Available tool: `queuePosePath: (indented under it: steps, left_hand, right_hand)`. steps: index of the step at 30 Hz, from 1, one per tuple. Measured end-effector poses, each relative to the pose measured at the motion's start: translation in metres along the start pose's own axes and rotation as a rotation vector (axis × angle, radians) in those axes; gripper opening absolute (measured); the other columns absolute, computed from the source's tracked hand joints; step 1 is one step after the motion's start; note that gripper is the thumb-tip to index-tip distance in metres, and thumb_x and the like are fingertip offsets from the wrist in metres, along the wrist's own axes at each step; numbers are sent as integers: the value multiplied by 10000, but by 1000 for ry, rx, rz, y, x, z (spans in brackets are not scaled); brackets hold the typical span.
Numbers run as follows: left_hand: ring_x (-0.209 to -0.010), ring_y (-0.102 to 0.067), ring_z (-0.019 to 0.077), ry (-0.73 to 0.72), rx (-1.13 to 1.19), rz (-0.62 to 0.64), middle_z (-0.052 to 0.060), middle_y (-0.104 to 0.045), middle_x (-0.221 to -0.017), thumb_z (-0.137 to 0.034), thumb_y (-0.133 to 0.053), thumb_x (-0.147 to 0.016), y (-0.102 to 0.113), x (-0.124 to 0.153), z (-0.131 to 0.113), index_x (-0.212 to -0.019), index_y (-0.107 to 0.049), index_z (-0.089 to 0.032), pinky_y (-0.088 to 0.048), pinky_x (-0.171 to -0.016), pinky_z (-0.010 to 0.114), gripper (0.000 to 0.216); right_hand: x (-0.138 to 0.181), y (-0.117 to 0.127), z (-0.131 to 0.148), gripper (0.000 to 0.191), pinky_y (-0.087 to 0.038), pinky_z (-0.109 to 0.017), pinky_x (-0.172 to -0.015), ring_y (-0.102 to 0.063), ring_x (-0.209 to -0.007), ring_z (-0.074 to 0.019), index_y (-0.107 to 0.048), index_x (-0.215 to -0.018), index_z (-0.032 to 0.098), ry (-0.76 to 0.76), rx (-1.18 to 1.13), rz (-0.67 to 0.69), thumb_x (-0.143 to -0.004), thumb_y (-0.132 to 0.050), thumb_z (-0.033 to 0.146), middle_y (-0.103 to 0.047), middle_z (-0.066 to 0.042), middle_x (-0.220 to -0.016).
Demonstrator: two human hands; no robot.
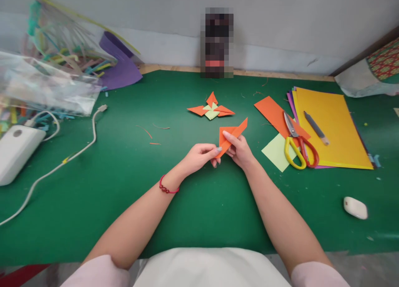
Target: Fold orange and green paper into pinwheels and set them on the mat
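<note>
Both my hands hold a folded orange paper piece (231,134) just above the green table (131,170). My left hand (202,155) pinches its lower left corner with fingers closed. My right hand (239,149) grips its right side, one finger lying along a fold. Beyond the hands lies a folded orange and light green paper pinwheel shape (211,109).
At the right are an orange strip (272,111), a light green square (277,153), yellow and red scissors (297,148), a stack of coloured sheets with yellow on top (336,133) and a pen (315,127). A white eraser (355,207) lies near the front. A white device (15,152), cable and plastic bags of strips sit at the left.
</note>
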State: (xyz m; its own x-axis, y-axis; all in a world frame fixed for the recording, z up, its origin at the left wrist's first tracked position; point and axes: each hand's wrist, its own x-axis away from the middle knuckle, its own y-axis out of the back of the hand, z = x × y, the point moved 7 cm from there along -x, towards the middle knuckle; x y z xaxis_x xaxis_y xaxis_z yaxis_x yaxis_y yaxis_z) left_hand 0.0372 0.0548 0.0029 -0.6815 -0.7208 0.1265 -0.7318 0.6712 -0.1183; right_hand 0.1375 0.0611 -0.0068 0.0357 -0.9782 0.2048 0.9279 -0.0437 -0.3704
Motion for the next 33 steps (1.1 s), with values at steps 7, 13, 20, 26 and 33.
queuePosePath:
  steps: [7,13,20,26,33]
  left_hand:
    - [-505,-523,86,50,21,37,-6,-580,-553,-502,-607,-755,-3,2,3,-613,-601,-137,-433,-551,225,391]
    - [-489,-507,80,60,-12,60,-12,-574,-538,-513,-624,-734,-5,1,4,-634,-619,-134,-437,-570,227,392]
    - [-479,-504,79,62,-31,63,-12,-570,-525,-534,-616,-737,-4,1,6,-636,-613,-134,-428,-550,222,413]
    - [-484,-515,78,69,-50,69,-8,-582,-548,-472,-611,-765,-4,1,7,-638,-607,-133,-439,-549,222,362]
    - [-471,-493,69,53,-34,68,-13,-576,-554,-401,-603,-779,-4,2,3,-621,-578,-135,-439,-534,216,311]
  right_hand:
    - [2,-5,-3,461,-180,-200,-295,-243,-282,-24,-475,-463,175,-14,107,68,-666,-696,525,-349,86,-321]
    - [2,-3,-4,484,-188,-198,-300,-262,-284,-26,-463,-462,176,-7,117,85,-674,-681,553,-343,87,-320]
    - [2,-4,-2,501,-197,-201,-298,-257,-283,-30,-450,-466,185,7,122,73,-660,-671,589,-324,94,-320]
    - [2,-3,-3,489,-189,-200,-305,-262,-289,-30,-465,-475,180,14,134,84,-676,-667,578,-326,93,-326]
    - [2,-3,-4,484,-187,-201,-311,-256,-293,-27,-471,-477,175,23,125,98,-689,-667,563,-336,88,-328]
